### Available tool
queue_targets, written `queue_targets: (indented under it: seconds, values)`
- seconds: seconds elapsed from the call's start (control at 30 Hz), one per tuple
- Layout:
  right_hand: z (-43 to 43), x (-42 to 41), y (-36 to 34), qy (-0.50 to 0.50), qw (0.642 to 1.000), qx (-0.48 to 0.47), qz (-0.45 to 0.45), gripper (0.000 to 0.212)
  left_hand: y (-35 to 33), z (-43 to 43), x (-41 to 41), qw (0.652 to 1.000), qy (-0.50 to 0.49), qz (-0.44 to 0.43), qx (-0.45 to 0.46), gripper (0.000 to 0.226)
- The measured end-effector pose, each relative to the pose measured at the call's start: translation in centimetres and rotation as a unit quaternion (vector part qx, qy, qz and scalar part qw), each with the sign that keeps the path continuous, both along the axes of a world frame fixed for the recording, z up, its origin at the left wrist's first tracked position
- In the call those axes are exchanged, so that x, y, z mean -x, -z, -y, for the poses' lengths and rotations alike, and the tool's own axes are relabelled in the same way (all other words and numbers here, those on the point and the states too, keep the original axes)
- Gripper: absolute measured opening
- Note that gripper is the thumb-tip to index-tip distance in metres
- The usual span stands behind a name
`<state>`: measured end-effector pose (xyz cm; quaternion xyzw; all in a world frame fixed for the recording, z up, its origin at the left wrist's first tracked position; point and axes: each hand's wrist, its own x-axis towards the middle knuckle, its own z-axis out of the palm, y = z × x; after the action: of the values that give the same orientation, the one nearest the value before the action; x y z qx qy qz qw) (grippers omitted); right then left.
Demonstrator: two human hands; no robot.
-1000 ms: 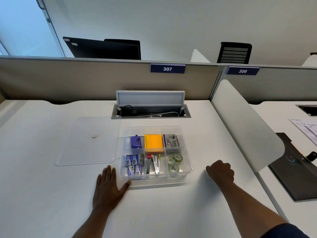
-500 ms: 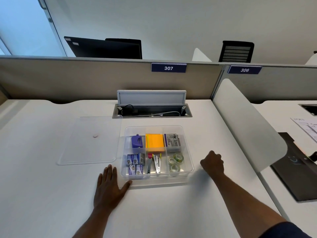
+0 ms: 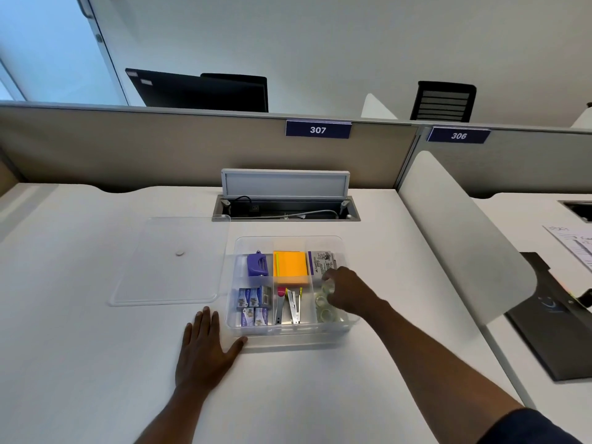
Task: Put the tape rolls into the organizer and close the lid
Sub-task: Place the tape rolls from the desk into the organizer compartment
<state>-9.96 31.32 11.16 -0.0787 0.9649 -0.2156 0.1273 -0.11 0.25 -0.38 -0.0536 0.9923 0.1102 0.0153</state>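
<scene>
Head view: a clear plastic compartmented organizer (image 3: 290,331) sits open on the white desk (image 3: 80,363), its flat clear lid (image 3: 169,261) lying on the desk just to its left, apart from it. Small clear tape rolls (image 3: 324,310) lie in the front right compartment, glassy and pale, two at least visible; their edges blur into the plastic. The right hand (image 3: 347,291) reaches into that compartment from the right, fingers curled around another clear roll (image 3: 328,286) at the fingertips; grip looks closed on it, though the roll is half hidden by the hand. The left hand (image 3: 205,350) lies flat and spread on the desk, thumb touching the organizer's front left corner, holding nothing. Other compartments: purple stapler-like item (image 3: 257,265), orange sticky pad (image 3: 290,268), small boxes (image 3: 253,306), metal clips (image 3: 290,307). A printed packet (image 3: 320,262) at rear right is partly covered by the right hand.
</scene>
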Motion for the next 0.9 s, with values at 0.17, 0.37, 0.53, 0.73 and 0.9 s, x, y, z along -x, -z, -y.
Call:
queue_targets:
  seconds: [0.17, 0.37, 0.53, 0.73, 0.9]
  values:
    - [0.6, -1.1, 1.2, -0.023, 0.999, -0.018, 0.03, 0.043, 0.0, 0.1, 0.0, 1.0, 0.002, -0.006, -0.008, 0.101]
    - [0.3, -1.0, 1.6, -0.042, 0.996, -0.043, 0.06, 0.045, 0.1, 0.1, -0.1, 1.0, 0.001, -0.008, -0.007, 0.1]
    - [-0.1, -0.3, 1.2, 0.044, 0.999, -0.01, -0.024, 0.033, 0.1, 0.0, 0.0, 1.0, -0.001, -0.009, -0.004, 0.1]
    - [-0.7, 0.7, 0.6, 0.089, 0.994, -0.014, -0.059, 0.025, 0.2, 0.0, 0.0, 1.0, -0.003, -0.013, -0.004, 0.1]
    - [-0.1, 0.7, 1.7, -0.026, 0.998, -0.054, -0.036, 0.031, 0.2, -0.1, 0.0, 1.0, -0.003, -0.017, -0.004, 0.099]
